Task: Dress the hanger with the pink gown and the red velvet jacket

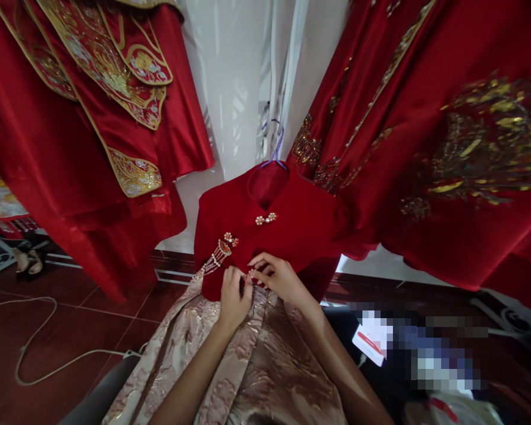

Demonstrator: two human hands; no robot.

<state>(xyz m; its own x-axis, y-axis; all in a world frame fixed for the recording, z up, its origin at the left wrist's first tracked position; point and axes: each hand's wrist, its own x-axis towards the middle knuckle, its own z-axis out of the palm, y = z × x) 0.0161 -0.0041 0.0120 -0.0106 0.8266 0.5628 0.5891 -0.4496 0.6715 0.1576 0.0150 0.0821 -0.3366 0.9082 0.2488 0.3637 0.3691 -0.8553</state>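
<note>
A short red velvet jacket (pixel 292 230) hangs on a purple hanger (pixel 275 152) over a pale gold brocade skirt (pixel 248 360). It has a pearl clasp (pixel 265 219) at the collar and a pearl clasp with a beaded tassel (pixel 219 254) on the chest. My left hand (pixel 232 298) and my right hand (pixel 278 277) meet at the jacket's lower front edge. Both pinch something small on the edge; I cannot make out what it is.
Red robes with gold embroidery hang at the left (pixel 92 106) and at the right (pixel 446 136), close on both sides. A white wall panel (pixel 234 88) stands behind. A white cable (pixel 39 342) loops over the dark red tiled floor. Sandals (pixel 29 262) lie at far left.
</note>
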